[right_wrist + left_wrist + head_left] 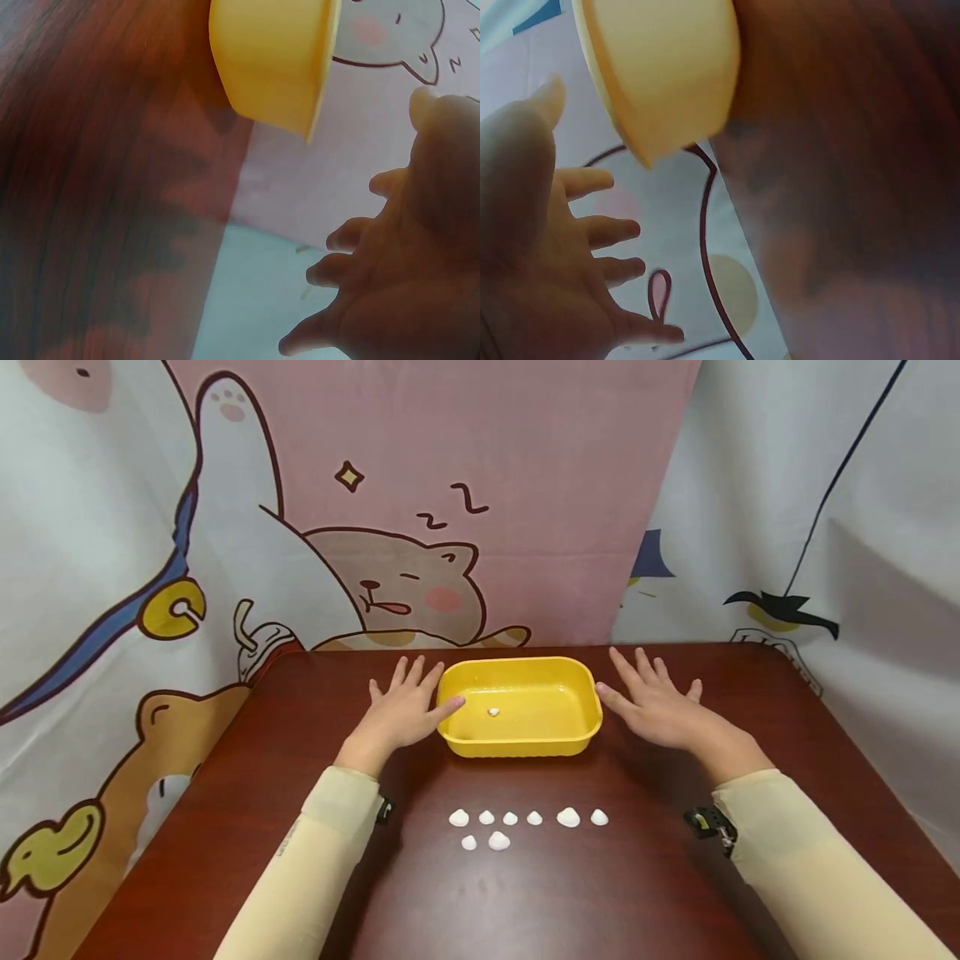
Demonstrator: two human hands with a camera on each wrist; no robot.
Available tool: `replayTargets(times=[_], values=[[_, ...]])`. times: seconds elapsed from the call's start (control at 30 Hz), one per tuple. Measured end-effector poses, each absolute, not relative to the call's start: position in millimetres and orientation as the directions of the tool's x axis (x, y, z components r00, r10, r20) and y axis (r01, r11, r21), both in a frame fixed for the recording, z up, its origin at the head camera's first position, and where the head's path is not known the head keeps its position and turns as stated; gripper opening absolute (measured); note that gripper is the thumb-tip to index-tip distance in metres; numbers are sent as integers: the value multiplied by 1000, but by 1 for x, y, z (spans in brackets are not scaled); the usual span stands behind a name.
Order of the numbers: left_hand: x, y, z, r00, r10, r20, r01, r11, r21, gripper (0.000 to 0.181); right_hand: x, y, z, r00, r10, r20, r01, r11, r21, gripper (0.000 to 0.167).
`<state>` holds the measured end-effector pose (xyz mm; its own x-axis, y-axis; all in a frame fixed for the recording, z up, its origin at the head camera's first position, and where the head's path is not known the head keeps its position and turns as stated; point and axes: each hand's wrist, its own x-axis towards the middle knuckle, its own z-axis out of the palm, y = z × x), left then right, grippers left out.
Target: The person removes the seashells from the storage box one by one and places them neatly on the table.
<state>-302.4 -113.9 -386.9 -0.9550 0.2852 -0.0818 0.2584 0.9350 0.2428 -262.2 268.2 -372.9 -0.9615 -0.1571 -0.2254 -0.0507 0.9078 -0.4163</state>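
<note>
A yellow plastic basin stands toward the back of the table, with one small white shell inside it. My left hand hovers at the basin's left end, fingers spread, thumb over the rim in the head view. In the left wrist view a gap separates that hand from the basin. At the right end my right hand is spread too, holding nothing; the right wrist view shows it apart from the basin. Several white shells lie in two rows in front.
The dark red-brown wooden table shines under the light. Behind and beside it hangs a cloth printed with cartoon animals. A black strap with a device is on the right wrist.
</note>
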Motion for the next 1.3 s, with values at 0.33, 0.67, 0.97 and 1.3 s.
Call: replayTargets(times=[0.33,0.67,0.97,1.3], values=[[-325,-64,-382,-875,482,-42,471,868,160,69,-279,235,-388,-948,-176,-266,-62,920,-388,122],[-342,-32,-403,-826,527,-202,487,846,216,37,-281,233,-406,-912,-253,-322,-65,866,-496,136],[-346,-29,-413,-829,540,-145,516,839,172,12,-282,235,-408,-898,-298,-324,-55,806,-589,143],[-346,-34,-413,-836,544,-80,512,823,248,29,-283,237,-410,-888,-296,-352,-37,809,-587,143]])
